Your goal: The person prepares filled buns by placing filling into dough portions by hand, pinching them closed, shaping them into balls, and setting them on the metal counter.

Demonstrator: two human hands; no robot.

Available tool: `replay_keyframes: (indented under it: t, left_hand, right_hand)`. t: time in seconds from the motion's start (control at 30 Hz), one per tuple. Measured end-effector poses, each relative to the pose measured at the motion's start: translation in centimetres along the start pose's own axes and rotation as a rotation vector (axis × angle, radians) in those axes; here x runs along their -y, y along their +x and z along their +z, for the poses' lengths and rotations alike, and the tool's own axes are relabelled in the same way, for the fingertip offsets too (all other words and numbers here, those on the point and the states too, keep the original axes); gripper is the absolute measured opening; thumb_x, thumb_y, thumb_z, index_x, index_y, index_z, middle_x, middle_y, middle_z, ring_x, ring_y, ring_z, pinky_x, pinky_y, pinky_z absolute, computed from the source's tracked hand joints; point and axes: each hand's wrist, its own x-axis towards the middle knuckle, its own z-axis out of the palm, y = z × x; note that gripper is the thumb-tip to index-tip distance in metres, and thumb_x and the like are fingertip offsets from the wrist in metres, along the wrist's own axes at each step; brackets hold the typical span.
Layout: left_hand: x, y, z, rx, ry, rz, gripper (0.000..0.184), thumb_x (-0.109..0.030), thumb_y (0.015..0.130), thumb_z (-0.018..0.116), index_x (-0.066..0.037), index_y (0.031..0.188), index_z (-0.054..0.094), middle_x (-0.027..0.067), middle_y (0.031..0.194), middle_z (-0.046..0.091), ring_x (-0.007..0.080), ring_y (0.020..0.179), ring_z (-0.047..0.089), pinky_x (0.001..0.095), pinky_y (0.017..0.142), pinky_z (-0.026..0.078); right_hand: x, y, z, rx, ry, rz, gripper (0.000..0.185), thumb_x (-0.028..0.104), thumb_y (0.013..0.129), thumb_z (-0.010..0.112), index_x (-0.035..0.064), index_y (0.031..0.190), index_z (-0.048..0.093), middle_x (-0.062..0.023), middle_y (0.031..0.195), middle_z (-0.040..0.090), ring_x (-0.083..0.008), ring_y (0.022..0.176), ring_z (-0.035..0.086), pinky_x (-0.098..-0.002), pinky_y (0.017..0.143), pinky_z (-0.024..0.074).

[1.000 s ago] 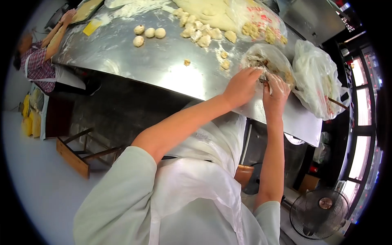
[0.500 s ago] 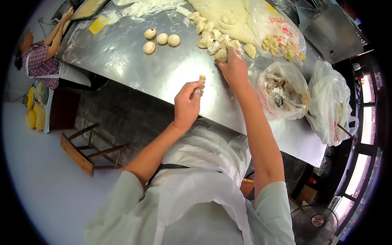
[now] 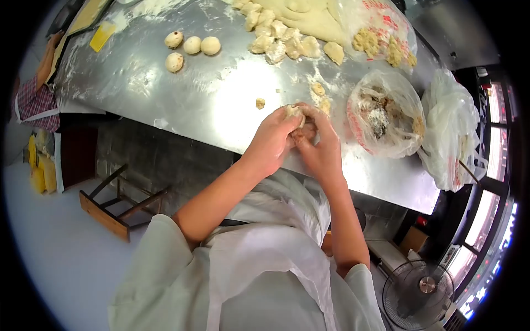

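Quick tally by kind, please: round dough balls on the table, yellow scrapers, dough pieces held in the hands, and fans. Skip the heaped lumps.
Round dough balls: 4
Yellow scraper: 1
Dough piece held in the hands: 1
Fan: 1
Total: 7

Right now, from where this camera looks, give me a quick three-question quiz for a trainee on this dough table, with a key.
1. Count: how many round, pale dough balls sit in the small group on the shiny steel table?
2. True or false: the left hand and the right hand are spread wide apart.
3. Short answer: in the picture, what stands just right of the clear plastic bag that holds a dark, powder-dusted mixture?

Key:
1. Four.
2. False; they meet at a small, pale lump of dough.
3. A bulky, whitish plastic bag.
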Motion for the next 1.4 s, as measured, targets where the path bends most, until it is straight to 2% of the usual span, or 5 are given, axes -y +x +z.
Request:
replay_keyframes:
  t: [0.23,0.47,0.97,1.27,1.4]
  left_hand:
    - [1.8,-0.7,0.8,0.016,0.409,-0.028,0.052,0.000,0.093,0.058,0.005,0.144,0.049,0.0128,0.127,0.064,0.0195,0.115,0.064,0.0324,0.101,0.052]
    - [1.7,-4.5,0.6,-0.079,0.392,0.154,0.075,-0.006,0.097,0.059,0.006,0.162,0.026,0.0208,0.154,0.047,0.0251,0.138,0.051,0.0352,0.114,0.042]
    - [2.3,-6.6,-1.8,-0.126,0.453,0.095,0.035,-0.007,0.100,0.058,0.003,0.133,0.062,0.0126,0.123,0.071,0.0187,0.110,0.069,0.0330,0.098,0.055]
    - [2.2,-6.1,-0.2,-0.102,0.509,0.113,0.032,-0.008,0.101,0.055,0.001,0.130,0.064,0.0117,0.122,0.070,0.0169,0.107,0.068,0.0326,0.097,0.055]
    - [2.7,-6.2,-1.6,-0.146,0.488,0.120,0.033,-0.011,0.103,0.055,0.002,0.133,0.061,0.0123,0.124,0.069,0.0180,0.110,0.067,0.0334,0.099,0.055]
  right_hand:
    - [-2.0,-2.3,-1.4,0.116,-0.423,-0.396,0.058,-0.007,0.087,0.069,0.0037,0.144,0.059,-0.0206,0.148,0.058,-0.0365,0.136,0.056,-0.0427,0.114,0.0455]
    - [-6.4,-3.4,-2.1,-0.361,-0.477,-0.399,0.048,-0.008,0.089,0.066,0.0004,0.136,0.065,-0.0222,0.138,0.064,-0.0397,0.130,0.060,-0.0449,0.110,0.0486]
    - [-10.4,2.6,-1.6,-0.334,-0.912,-0.370,0.066,0.034,0.097,0.068,0.0070,0.154,0.048,-0.0216,0.162,0.042,-0.0412,0.148,0.037,-0.0599,0.121,0.0267]
    - [-10.0,3.0,-2.8,-0.286,-0.622,-0.302,0.062,0.033,0.102,0.062,0.0041,0.155,0.046,-0.0259,0.154,0.051,-0.0397,0.141,0.049,-0.0515,0.119,0.0344]
    - [-8.0,-2.1,-4.3,-0.276,-0.658,-0.287,0.050,0.010,0.088,0.075,-0.0011,0.134,0.059,-0.0247,0.140,0.060,-0.0433,0.127,0.057,-0.0486,0.106,0.0460]
